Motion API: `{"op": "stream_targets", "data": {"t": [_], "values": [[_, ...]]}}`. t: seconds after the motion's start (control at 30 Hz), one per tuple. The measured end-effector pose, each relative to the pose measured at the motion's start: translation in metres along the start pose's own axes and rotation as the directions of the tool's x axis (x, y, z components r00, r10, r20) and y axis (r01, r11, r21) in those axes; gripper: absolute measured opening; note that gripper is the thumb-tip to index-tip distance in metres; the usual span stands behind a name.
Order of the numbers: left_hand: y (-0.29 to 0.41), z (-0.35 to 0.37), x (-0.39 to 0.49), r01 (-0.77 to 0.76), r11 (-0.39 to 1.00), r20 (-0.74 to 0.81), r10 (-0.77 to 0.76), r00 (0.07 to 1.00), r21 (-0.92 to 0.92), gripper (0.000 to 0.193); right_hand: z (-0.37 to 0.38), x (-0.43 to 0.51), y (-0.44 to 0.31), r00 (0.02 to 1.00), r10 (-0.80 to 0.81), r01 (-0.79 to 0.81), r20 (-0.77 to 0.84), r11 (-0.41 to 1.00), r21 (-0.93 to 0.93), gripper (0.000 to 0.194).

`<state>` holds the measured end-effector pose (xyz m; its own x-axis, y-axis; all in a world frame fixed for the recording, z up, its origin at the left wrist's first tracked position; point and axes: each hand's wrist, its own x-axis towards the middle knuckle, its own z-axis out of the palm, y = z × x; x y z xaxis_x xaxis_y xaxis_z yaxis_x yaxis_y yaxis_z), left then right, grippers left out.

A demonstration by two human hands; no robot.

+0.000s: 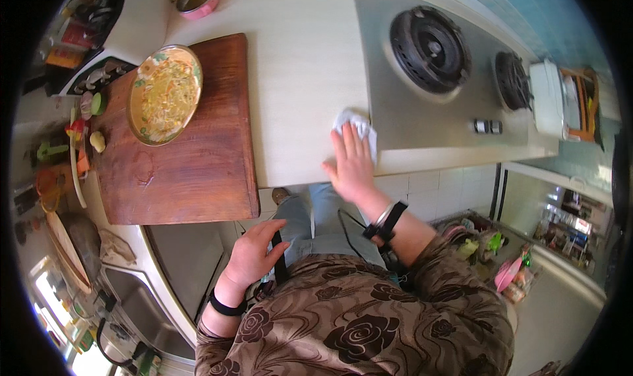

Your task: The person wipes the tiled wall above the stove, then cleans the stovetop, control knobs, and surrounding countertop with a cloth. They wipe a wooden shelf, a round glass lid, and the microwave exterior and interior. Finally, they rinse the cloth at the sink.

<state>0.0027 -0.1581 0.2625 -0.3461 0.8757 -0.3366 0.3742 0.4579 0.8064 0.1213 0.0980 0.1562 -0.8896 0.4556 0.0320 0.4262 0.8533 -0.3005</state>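
Observation:
My right hand (353, 165) lies palm down on a whitish cloth (363, 123), pressing it on the pale countertop (301, 79) along the left edge of the steel gas stove (420, 123). Whether the fingers grip the cloth or only rest on it, I cannot tell. My left hand (254, 252) hangs in front of my body, below the near edge of a wooden cutting board (217, 178), its fingers apart and nothing in it. On the board stands a patterned bowl (165, 96) with a yellowish mix of shredded food.
Two black burners (430, 49) sit on the stove. Behind the board is a pink bowl (198, 1). A piece of peeled root or vegetable (98, 141) lies at the board's left edge. A steel sink (148, 311) is at lower left, a white container (546, 99) right of the stove.

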Motion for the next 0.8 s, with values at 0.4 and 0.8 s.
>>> {"op": "stream_targets", "data": {"t": [0.4,0.8], "values": [[0.0,0.012,-0.026,-0.144,0.982,0.177,0.121,0.977,0.121,0.039,-0.052,0.01,0.155,0.776,0.454,-0.39,-0.437,0.891,0.231,0.044],[0.059,0.063,-0.008,-0.177,0.966,0.214,0.136,0.967,0.187,0.041,-0.005,-0.071,0.124,0.946,-0.001,0.186,-0.323,0.82,0.541,0.027]]}}
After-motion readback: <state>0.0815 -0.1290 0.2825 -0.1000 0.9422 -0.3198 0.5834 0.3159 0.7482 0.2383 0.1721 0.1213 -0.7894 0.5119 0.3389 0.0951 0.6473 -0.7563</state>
